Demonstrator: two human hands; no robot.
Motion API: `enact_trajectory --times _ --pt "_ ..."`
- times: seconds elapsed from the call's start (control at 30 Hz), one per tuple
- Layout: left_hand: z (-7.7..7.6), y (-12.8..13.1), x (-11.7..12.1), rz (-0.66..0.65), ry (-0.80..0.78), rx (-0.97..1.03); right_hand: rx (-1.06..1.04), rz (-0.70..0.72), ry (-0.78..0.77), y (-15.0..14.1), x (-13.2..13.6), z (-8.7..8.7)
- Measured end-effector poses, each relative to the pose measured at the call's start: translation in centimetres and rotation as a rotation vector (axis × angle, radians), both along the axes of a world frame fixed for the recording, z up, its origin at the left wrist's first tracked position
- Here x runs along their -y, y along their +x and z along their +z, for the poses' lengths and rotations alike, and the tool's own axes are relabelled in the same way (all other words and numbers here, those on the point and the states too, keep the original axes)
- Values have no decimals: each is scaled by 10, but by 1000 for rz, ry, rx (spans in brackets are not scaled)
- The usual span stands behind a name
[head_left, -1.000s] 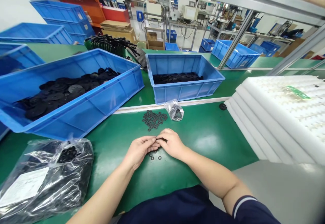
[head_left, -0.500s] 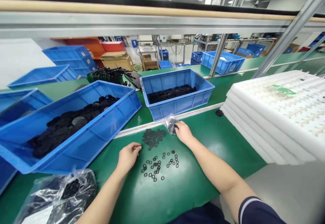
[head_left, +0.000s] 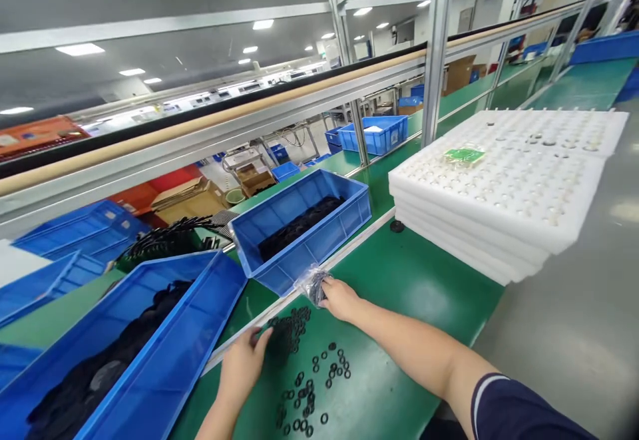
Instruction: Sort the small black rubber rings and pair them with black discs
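Shown at the small clear bag [head_left: 313, 285]: right hand [head_left: 342, 301], fingertips bunched against the bag's near side; impossible to tell whether pinching film, black rings or nothing. Down to the left of the bag: left hand [head_left: 242, 363], thumb and forefinger spread apart, close to a dense cluster of black rings [head_left: 298, 325], contact unclear.

Likely hazards, as judged: tipping or spilling of the bag from a tug on its slack, crumpled film; rolling or scattering of rings from a brush of the left hand; mixing of the cluster with the scattered rings [head_left: 310, 398] through closeness; catching of several at once through overlap.

For appearance: rings dark, thin and round, with open centres. Clustered just below the bag, scattered farther toward the wearer, some overlapping. Bag glossy and creased, with dark contents. Just beyond the bag: blue bin [head_left: 319, 248] of dark pieces. Well to its right: white foam stack [head_left: 464, 250], with a black disc [head_left: 397, 226] beside the base.
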State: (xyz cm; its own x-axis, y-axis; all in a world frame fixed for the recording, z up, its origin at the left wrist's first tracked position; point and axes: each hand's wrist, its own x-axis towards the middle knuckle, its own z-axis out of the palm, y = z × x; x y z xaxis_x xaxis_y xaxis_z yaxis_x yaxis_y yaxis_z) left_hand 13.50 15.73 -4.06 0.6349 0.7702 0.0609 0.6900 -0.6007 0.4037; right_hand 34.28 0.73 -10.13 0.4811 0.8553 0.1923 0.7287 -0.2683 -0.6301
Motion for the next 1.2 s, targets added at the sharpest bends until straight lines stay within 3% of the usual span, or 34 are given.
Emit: enact_trajectory --times 0.13,0.27,0.43,0.53,0.63,0.73,0.9,1.0,1.1,1.2 --pt "8 74 28 -29 -237 120 -81 48 51 4 8 2" --pt "6 128 50 -92 -176 182 -121 52 93 10 18 0" --pt "6 153 63 -195 -97 240 -123 -39 12 12 18 -4" --pt "7 153 58 -155 -114 257 -84 -112 -48 4 12 0" --pt "5 137 47 -56 -160 280 23 -147 -153 -7 5 7" --pt "3 101 38 20 -204 326 144 -126 -255 -11 -2 13" --pt "-8 4 33 168 -261 545 208 -74 -334 -6 -10 9" --pt "-24 -55 42 292 -266 519 227 -53 -347 -4 -14 4" --pt "-43 -96 60 294 -355 421 216 -66 -303 0 -16 -1" --pt "-55 -109 78 230 -362 349 86 -125 -77 5 -17 -7"
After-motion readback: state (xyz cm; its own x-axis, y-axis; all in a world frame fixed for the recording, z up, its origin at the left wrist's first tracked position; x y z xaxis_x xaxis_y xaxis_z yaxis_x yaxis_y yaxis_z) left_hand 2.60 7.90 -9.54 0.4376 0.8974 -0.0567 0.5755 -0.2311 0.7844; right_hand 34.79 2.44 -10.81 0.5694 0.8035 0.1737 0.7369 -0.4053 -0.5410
